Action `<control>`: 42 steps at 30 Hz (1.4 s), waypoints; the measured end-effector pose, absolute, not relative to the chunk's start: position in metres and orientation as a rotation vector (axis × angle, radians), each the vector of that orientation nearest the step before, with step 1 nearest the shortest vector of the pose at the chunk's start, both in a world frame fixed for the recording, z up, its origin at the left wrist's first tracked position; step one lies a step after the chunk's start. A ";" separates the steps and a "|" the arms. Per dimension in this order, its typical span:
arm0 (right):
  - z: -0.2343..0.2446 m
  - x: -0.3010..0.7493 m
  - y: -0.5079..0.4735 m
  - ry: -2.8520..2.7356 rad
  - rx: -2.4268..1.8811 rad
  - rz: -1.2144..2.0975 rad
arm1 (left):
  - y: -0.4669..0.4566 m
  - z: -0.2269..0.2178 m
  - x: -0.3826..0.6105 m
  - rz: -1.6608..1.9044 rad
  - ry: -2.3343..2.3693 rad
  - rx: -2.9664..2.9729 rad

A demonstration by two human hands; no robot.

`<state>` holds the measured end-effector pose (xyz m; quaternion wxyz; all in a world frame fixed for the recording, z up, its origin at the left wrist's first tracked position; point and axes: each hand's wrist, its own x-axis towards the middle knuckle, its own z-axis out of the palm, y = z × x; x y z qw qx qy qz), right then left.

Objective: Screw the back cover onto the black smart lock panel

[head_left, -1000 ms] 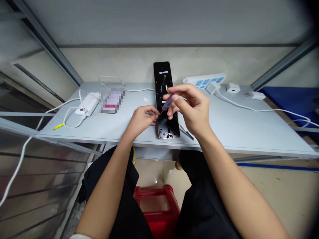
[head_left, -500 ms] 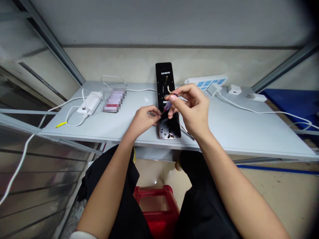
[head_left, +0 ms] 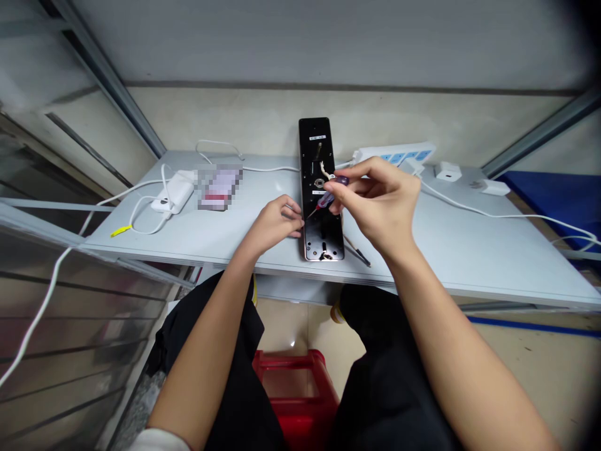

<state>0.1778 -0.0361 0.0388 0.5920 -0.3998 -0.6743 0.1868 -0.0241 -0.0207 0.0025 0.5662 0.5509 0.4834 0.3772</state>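
Note:
A long black door-lock panel (head_left: 322, 228) lies on the table with its inner side up, showing a metal spindle, screw holes and small white labels. My right hand (head_left: 375, 197) pinches a small screwdriver (head_left: 325, 200) by its purple, see-through handle. The thin shaft slants down and left to the panel's left edge. At that edge, my left hand (head_left: 280, 219) has its thumb and fingertips drawn together beside the screwdriver's tip. Whatever is between them is too small to see. A short white lead (head_left: 323, 169) rises from the panel near my right fingers.
On the left are a phone (head_left: 220, 188), a white power bank (head_left: 177, 191) with cables and a yellow-tipped plug (head_left: 121, 231). A power strip (head_left: 392, 152) and white chargers (head_left: 447, 170) stand at the back right. A dark-ended cable (head_left: 359, 252) pokes out beside the panel. Below is a red stool (head_left: 300, 407).
My right hand has drawn a little to the right with the screwdriver. The tip still points to the panel's left edge near my left fingers. The whole view has shifted slightly.

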 end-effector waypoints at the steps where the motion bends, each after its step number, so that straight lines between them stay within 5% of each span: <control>1: 0.041 0.181 -0.037 -1.601 -0.944 0.390 | -0.021 0.003 -0.024 0.872 1.140 1.272; 7: 0.078 0.195 -0.036 -2.201 -1.053 0.022 | -0.025 0.006 -0.022 0.691 1.108 1.191; 14: 0.124 0.191 -0.025 -2.798 -1.221 0.107 | -0.024 -0.001 -0.018 0.659 1.056 1.167; 23: 0.137 0.186 -0.008 -3.026 -0.901 0.324 | -0.021 -0.001 -0.015 0.622 1.087 1.199; 34: 0.154 0.158 -0.019 -3.129 -1.439 -0.043 | -0.019 -0.007 -0.013 0.635 1.092 1.234; 42: 0.148 0.165 -0.007 -3.164 -0.992 0.240 | -0.017 -0.011 -0.012 0.630 1.098 1.262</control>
